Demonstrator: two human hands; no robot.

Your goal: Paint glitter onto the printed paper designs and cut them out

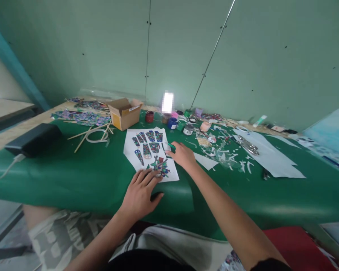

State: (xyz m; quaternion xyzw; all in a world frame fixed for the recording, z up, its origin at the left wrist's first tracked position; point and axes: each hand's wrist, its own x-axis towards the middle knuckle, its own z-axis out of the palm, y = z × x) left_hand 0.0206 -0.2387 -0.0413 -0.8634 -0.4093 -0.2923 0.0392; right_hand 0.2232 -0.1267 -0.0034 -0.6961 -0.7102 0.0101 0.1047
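Note:
A white paper sheet (132,152) printed with dark, multicoloured patterned shapes lies on the green table cover. My left hand (139,190) rests palm down across its lower left edge, fingers spread. At the sheet's right edge, my right hand (183,155) is closed around a slim green craft knife (171,145), whose tip points left over the paper. The fingers cover most of the knife, and its blade is too small to make out clearly. A white paper offcut (205,162) lies just right of my right hand.
An open cardboard box (125,116) stands behind the sheet, with paint jars (172,123) to its right. Paper scraps (228,158) and silver scissors (248,145) lie at right. Wooden sticks (81,141) and a black case (34,139) with a white cable are at left.

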